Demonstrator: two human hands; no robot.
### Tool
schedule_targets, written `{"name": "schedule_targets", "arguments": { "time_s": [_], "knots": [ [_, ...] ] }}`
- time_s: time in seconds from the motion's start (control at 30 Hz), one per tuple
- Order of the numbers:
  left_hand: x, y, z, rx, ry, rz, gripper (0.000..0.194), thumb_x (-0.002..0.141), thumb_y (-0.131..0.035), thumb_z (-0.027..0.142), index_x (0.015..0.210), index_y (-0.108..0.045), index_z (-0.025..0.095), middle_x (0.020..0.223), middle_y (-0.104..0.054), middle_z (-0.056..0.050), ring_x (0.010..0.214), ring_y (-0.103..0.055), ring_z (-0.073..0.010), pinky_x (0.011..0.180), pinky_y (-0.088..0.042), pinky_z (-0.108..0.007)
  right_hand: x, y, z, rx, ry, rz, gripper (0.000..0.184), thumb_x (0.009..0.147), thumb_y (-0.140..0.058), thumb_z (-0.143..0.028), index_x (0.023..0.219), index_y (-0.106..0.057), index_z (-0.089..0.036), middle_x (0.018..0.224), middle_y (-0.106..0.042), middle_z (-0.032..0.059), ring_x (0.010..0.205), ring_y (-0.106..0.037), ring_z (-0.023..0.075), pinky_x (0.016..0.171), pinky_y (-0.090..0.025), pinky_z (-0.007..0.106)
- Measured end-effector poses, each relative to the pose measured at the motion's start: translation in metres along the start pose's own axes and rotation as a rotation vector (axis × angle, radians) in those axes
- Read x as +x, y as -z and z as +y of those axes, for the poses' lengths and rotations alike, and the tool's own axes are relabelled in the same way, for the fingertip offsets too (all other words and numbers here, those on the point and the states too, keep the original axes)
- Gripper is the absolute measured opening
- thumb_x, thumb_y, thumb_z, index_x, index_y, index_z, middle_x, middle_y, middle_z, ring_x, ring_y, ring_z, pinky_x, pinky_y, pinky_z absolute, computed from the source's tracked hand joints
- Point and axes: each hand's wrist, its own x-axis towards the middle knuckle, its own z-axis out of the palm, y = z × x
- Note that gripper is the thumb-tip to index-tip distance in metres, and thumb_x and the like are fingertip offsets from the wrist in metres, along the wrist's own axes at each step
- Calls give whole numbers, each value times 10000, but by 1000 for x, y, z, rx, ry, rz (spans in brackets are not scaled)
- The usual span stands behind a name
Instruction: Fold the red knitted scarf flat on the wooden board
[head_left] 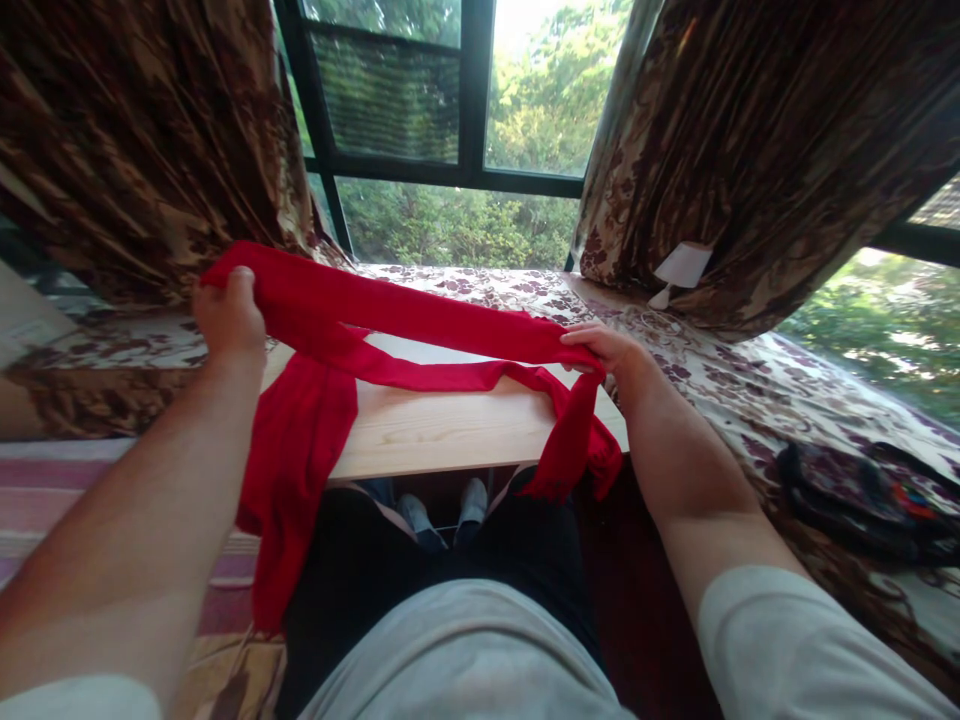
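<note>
A long red scarf (420, 308) is stretched between my two hands above a pale wooden table (442, 430). My left hand (234, 312) is closed round one folded part of it, thumb on top. At the other side my right hand (606, 345) pinches the band, with fingers along its upper edge. A second stretch of the scarf sags below the taut band, over the tabletop. From the left side a wide length hangs past the table edge beside my leg. A shorter fringed end drops below my right hand over the table's right corner.
Behind the table runs a ledge (480, 285) covered in floral cloth, below a window. A small white lamp (682, 268) stands on it at the right. A black bag (862, 500) lies farther right. Patterned curtains (697, 130) hang on both sides. Striped bedding (67, 490) is at the left.
</note>
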Motion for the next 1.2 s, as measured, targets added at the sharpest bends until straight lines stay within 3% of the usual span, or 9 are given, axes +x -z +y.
{"name": "schedule_targets", "arguments": {
  "time_s": [0.1,0.23,0.53,0.63,0.73,0.87,0.97,1.1,1.2],
  "knots": [
    [6,-2,-5,-103,75,202,99,874,-570,174,940,-532,110,842,-642,48,857,-574,-107,892,-540,-316,-4,2,5,-35,-48,-2,254,680,-810,-274,790,-630,-131,581,-672,57,422,-571,126,358,-434,200],
    [7,2,-9,-137,197,222,166,820,-593,118,967,-516,122,795,-652,92,787,-604,-94,869,-571,-354,-5,9,13,-46,-90,-20,321,637,-884,-289,819,-679,-123,629,-695,57,480,-616,134,427,-518,206],
    [5,9,3,-155,170,290,152,790,-612,87,905,-522,128,791,-649,98,798,-601,-83,905,-556,-324,1,19,28,-46,-114,36,237,743,-829,-236,900,-704,-110,654,-700,58,479,-605,110,423,-494,177],
    [12,9,8,-115,116,327,131,812,-563,64,918,-520,127,847,-667,71,839,-604,-89,910,-553,-319,7,9,36,-43,-70,29,249,730,-839,-254,900,-711,-125,720,-723,67,543,-625,111,491,-518,187],
    [15,8,9,-22,82,306,114,820,-541,66,906,-513,135,878,-671,58,868,-594,-101,906,-550,-322,14,-4,46,-226,-50,-35,321,683,-867,-353,861,-717,-132,770,-730,58,602,-626,120,554,-517,210],
    [12,6,2,-25,59,313,140,787,-548,48,909,-529,113,877,-654,45,853,-587,-106,919,-529,-316,12,-23,48,-578,-34,-161,432,623,-867,-453,877,-736,-129,773,-720,25,654,-612,136,589,-468,220],
    [13,8,-9,-97,39,323,153,800,-516,31,940,-533,92,940,-672,21,870,-616,-105,933,-530,-317,4,-35,43,-640,-40,-323,462,673,-800,-507,934,-741,-131,792,-721,22,675,-611,150,595,-447,229],
    [22,12,-29,-36,5,314,242,815,-485,19,1052,-517,53,1063,-693,-34,977,-639,-107,958,-527,-295,-1,-53,43,-800,14,-533,295,690,-759,-370,879,-735,-143,759,-698,-7,667,-578,137,601,-408,227],
    [23,12,-44,78,-27,276,296,795,-547,45,1087,-521,3,1126,-686,-97,1025,-646,-133,956,-530,-298,3,-69,53,-1003,71,-459,124,708,-710,-258,766,-704,-149,668,-640,-33,609,-512,108,571,-345,224]
  ]
}}
